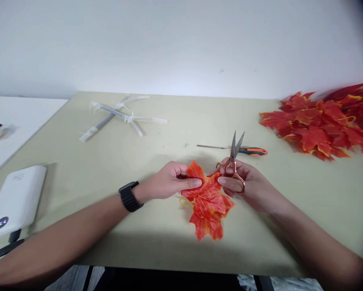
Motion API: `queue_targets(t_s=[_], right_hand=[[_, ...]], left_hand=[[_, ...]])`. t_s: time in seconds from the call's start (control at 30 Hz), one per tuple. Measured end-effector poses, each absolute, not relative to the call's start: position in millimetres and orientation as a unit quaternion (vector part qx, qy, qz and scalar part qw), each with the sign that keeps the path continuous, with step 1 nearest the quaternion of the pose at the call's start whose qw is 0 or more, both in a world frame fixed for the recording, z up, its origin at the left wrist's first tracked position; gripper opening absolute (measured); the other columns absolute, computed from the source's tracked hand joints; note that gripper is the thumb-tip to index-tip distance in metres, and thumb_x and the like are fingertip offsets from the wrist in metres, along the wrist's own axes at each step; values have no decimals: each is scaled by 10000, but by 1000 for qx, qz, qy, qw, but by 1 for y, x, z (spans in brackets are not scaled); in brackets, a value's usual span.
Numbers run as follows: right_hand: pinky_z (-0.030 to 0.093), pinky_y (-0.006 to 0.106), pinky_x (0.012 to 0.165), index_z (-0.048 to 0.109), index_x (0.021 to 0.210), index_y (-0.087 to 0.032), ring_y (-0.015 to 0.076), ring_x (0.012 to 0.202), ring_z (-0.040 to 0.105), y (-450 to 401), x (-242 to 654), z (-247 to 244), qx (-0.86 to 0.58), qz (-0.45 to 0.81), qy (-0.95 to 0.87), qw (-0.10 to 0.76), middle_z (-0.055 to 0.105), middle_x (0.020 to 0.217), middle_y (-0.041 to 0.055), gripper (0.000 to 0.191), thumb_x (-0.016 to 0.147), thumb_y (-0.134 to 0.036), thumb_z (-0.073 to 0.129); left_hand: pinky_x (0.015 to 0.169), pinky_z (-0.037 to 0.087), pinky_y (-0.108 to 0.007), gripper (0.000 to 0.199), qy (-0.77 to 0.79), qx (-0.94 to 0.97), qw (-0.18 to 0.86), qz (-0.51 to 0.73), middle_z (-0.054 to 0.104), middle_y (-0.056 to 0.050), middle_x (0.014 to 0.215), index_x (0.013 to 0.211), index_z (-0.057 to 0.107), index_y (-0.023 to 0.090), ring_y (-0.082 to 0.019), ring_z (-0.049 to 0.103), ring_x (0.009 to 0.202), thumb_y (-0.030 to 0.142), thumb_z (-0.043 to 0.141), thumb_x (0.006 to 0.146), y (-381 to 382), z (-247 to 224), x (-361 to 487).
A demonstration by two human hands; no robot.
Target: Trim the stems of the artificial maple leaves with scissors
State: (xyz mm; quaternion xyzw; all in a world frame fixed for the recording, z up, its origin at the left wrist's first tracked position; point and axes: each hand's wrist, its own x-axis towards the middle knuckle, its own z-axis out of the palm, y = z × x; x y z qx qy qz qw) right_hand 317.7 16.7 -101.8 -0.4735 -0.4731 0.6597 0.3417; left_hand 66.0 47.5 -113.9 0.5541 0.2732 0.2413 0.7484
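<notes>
Red-orange artificial maple leaves hang in front of me, with a thin yellow loop at their left side. My left hand pinches their upper left part between thumb and fingers. At their upper right edge is my right hand, closed around the copper-coloured handles of a pair of scissors. The scissors point away from me with their blades slightly apart. The right thumb tip touches the leaf edge; the fingers behind it are partly hidden.
A screwdriver with a black and orange handle lies just behind the scissors. Joined translucent sticks rest at the back left. More red leaves are piled at the back right. A white power bank sits at the left on the table.
</notes>
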Motion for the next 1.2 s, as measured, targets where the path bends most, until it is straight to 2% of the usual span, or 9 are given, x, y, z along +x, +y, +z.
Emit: queue_targets(t_s=[0.2,0.37,0.57,0.73,0.87,0.93,1.07,1.2], right_hand=[[325,266,489,555,868,-230,57,511,391,14,316,-99,-458,679,-453,352,702,958,11,347,793,-355,870],[297,273,476,554,850,-236,134,644,535,16,317,-100,-483,634,-480,365,699,958,41,355,792,-395,866],[367,262,525,551,898,-235,66,578,431,17,320,-101,-484,613,-492,385,712,1162,28,308,843,-334,838],[403,241,579,583,904,-238,113,713,537,16,320,-101,-470,641,-499,345,689,991,15,322,807,-339,873],[342,215,548,605,866,-216,70,607,419,15,317,-99,-461,663,-496,319,585,782,-29,319,790,-346,886],[299,212,515,616,862,-208,63,586,379,14,315,-99,-464,669,-485,317,592,793,-21,315,791,-362,881],[323,225,502,619,837,-194,61,580,394,12,313,-100,-464,687,-457,324,663,907,21,302,789,-346,875],[357,227,505,598,812,-198,66,570,401,12,312,-101,-472,693,-433,330,603,807,-15,323,773,-341,885]], left_hand=[[652,441,-213,252,268,560,749,233,639,-21,810,931,702,120,-94,555,693,368,746,921,48,-114,65],[608,409,-211,269,273,565,745,228,602,-9,770,913,687,117,-85,510,648,381,737,925,48,-113,65],[601,402,-215,279,286,575,734,220,595,-10,769,906,678,114,-85,502,641,388,724,931,48,-113,65],[637,413,-229,299,291,590,724,209,604,-23,803,920,684,102,-96,519,683,399,718,935,48,-112,64],[657,425,-233,310,288,598,719,206,612,-26,825,919,678,107,-102,533,710,413,725,932,48,-112,63],[636,408,-226,316,280,604,719,201,590,-11,798,898,665,113,-95,513,691,422,716,940,48,-113,63],[620,385,-216,284,259,616,716,200,570,11,778,895,653,127,-83,487,675,400,694,961,49,-112,64],[633,406,-222,258,279,631,694,207,600,6,797,913,668,139,-92,516,695,388,667,979,45,-112,68]])
